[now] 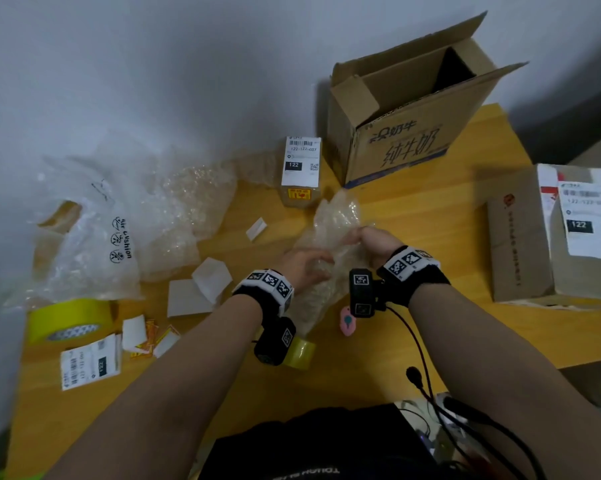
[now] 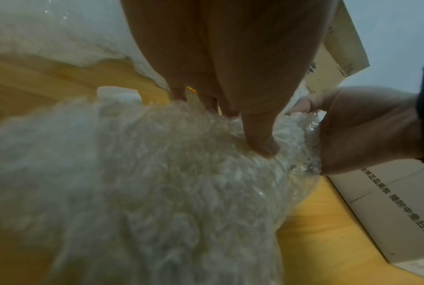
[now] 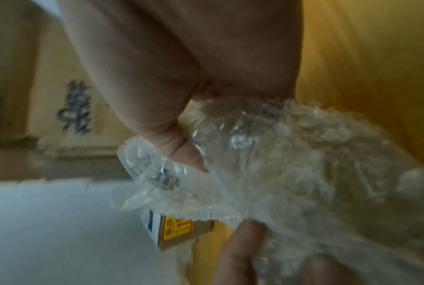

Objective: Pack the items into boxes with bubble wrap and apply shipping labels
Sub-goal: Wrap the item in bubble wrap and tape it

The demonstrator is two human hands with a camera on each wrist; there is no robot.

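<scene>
Both forearms reach forward over the tabletop [image 1: 413, 216], wrists close together; the left hand [image 1: 304, 268] pinches the bubble wrap [image 1: 337, 216] between thumb and fingers; the right hand [image 1: 375, 242], knuckles up, grips its edge; the wrap bunches between both hands and trails back between the wrists.

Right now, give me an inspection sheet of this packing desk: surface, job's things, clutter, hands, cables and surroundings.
Surface: yellow wooden table, crowded.
Job's things: crumpled clear bubble wrap sheet, held in both hands.
Clutter: yellow tape roll, small labelled cardboard box, open brown cardboard carton, labelled brown parcel, clear air-cushion bags, loose paper slips.
Grippers: left hand grips the wrap; right hand pinches its upper edge.
Cables: black cable trails back from the right wrist.
Surroundings: plain pale wall behind the table.
</scene>
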